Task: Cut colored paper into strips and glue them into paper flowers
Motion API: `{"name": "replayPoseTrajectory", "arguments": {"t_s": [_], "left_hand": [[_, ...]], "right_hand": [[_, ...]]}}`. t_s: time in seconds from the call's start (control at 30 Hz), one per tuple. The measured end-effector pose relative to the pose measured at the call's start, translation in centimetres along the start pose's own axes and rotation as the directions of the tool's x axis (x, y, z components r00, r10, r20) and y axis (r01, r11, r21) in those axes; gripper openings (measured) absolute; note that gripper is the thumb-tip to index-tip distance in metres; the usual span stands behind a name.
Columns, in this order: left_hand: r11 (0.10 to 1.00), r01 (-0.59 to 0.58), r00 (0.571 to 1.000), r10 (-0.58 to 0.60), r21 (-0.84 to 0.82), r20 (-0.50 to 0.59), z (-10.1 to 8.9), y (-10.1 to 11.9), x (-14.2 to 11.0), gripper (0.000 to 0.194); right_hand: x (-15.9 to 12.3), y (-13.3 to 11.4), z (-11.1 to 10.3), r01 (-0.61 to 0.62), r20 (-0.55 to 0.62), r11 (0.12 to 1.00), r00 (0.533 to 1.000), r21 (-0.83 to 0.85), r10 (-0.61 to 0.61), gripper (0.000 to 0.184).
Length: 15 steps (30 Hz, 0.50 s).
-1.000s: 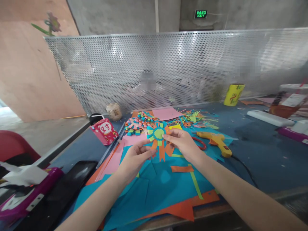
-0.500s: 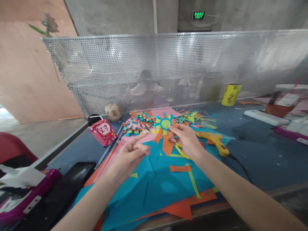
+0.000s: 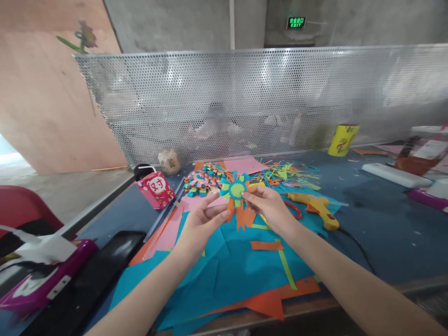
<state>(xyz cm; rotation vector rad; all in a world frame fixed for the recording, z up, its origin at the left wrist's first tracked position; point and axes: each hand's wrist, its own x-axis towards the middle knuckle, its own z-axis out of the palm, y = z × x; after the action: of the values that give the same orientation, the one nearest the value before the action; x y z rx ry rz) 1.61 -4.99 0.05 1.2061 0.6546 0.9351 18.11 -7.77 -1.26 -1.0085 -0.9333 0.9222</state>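
Note:
I hold a paper rosette with a green centre, blue fringe and orange ribbon tails above the table. My right hand pinches its right edge between thumb and fingers. My left hand comes up from the lower left, its fingertips closed on the rosette's lower left edge. Under both hands lie blue paper sheets and orange sheets.
A yellow glue gun and red-handled scissors lie right of my hands. Woven paper pieces, paper scraps, a red carton, a yellow can, a black tablet. A perforated metal screen backs the table.
Half a second ago my left hand was off the rosette, which the right hand held farther away. Now the rosette is nearer and my left hand grips it again.

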Motion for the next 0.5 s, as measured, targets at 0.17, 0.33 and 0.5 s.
{"name": "replayPoseTrajectory", "arguments": {"t_s": [0.17,0.33,0.5], "left_hand": [[0.999,-0.031,0.999,0.032,0.029,-0.033,-0.36,-0.37,0.39,0.051],[1.000,0.013,1.000,-0.013,-0.002,-0.027,-0.43,-0.23,0.14,0.049],[0.999,0.050,0.999,-0.049,-0.021,0.022,-0.31,0.00,-0.02,0.046]], "right_hand": [[-0.12,0.09,0.35,0.004,-0.004,0.998,1.000,-0.070,-0.005,0.022],[-0.14,0.07,0.17,0.030,0.007,0.998,1.000,-0.047,-0.029,0.021],[-0.10,0.09,0.02,0.033,-0.007,0.999,0.999,-0.007,-0.033,0.022]]}}
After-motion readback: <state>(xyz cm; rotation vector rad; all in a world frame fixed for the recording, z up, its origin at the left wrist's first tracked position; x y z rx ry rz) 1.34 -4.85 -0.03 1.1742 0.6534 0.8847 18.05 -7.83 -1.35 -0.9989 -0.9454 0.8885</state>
